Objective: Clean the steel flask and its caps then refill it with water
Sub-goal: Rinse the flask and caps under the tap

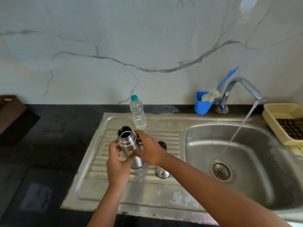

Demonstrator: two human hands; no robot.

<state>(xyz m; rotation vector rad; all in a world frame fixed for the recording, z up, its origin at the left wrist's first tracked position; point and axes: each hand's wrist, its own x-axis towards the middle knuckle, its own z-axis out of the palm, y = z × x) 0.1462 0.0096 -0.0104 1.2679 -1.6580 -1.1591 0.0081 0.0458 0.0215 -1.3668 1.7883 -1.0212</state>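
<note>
Marble-backed sink drainboard (114,190): open steel flask (129,145) near its middle, held in both grips, left hand (117,167) low, right hand (150,149) mid-body. Rigid, probably slippery wet; best clasped mid-barrel.

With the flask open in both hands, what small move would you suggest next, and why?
Probably carry the open steel flask rightward under the running stream. Both the left hand and right hand grip it over the ribbed drainboard, its mouth is uncapped, and the chrome tap pours into the sink basin.
</note>
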